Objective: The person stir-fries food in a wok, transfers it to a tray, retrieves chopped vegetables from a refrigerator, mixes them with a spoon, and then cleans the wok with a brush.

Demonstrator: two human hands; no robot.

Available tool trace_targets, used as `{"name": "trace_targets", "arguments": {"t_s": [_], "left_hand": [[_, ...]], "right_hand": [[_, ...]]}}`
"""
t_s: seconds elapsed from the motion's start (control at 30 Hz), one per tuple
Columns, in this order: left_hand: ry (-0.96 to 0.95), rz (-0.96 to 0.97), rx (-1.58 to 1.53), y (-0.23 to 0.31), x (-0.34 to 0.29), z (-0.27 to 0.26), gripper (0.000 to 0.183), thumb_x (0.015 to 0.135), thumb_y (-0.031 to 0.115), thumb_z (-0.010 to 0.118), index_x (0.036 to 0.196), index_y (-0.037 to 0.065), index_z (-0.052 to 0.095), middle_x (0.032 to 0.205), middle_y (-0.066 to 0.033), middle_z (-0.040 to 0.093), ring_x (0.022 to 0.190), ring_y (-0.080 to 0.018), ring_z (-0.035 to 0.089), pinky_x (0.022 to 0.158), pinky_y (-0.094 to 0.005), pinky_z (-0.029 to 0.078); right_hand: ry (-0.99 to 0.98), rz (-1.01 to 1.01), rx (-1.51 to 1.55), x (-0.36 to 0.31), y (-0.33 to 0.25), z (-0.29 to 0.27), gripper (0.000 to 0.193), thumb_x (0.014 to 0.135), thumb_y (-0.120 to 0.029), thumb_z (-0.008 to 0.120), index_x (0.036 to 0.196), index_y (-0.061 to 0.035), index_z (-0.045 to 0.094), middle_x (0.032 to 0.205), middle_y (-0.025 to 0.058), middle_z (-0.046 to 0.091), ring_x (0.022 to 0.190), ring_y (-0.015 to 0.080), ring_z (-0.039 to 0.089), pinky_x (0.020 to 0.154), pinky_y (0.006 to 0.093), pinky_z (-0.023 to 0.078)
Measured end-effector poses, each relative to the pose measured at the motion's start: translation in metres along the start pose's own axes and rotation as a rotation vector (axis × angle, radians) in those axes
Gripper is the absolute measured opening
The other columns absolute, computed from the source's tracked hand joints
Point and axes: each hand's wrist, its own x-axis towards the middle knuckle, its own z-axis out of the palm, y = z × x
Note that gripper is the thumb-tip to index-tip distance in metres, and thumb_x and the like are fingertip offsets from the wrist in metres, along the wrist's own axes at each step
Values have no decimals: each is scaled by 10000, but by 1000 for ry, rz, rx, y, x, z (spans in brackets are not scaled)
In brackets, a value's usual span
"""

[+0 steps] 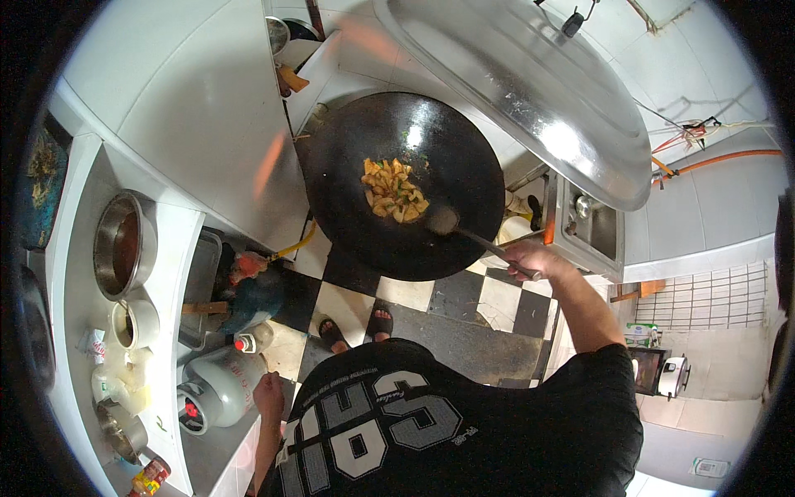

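My right hand [530, 258] is closed round the handle of a long metal ladle [489, 246]. Its rounded head lies inside a large black wok [339, 207], against the right side of the food. That food is a heap of golden-brown chunks [397, 190] with a few green bits, lying in the wok's middle. Low on the left side hangs my left hand [269, 393], fingers curled in, with nothing visible in it. Closest to it is a grey gas cylinder [224, 385]; the two look apart.
A big shiny metal cover [538, 91] slopes over the back right. To the right stands a metal sink [609, 236]. On the left, a white shelf holds a steel bowl [147, 248] of dark liquid, a white pot [145, 323] and a jar [151, 476]. Checkered floor tiles [410, 291] lie below.
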Motion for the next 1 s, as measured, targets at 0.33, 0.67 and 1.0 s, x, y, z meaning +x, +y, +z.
{"name": "trace_targets", "arguments": {"t_s": [0.33, 0.67, 1.0], "left_hand": [[24, -5, 152, -4, 2, -21, 344, 923, 334, 540, 829, 21, 647, 724, -155, 659, 704, -292, 653, 648, -393, 485], [41, 52, 122, -17, -12, -17, 355, 940, 312, 496, 813, 16, 645, 692, -146, 640, 640, -283, 617, 641, -380, 475], [12, 168, 171, -46, 8, 3, 368, 942, 340, 494, 790, 42, 647, 676, -128, 643, 647, -305, 633, 613, -400, 477]], "right_hand": [[-15, 300, 733, 85, 8, 88, 182, 940, -279, 556, 925, -108, 615, 628, 6, 571, 438, 97, 492, 378, 238, 401], [529, -119, -191, 116, 1, 165, 373, 864, -238, 554, 1220, -125, 552, 825, 119, 644, 641, 246, 625, 593, 364, 511], [403, -34, -449, -9, -17, 212, 590, 830, -266, 537, 1405, -253, 403, 1207, 193, 584, 1037, 382, 598, 866, 508, 481]]}}
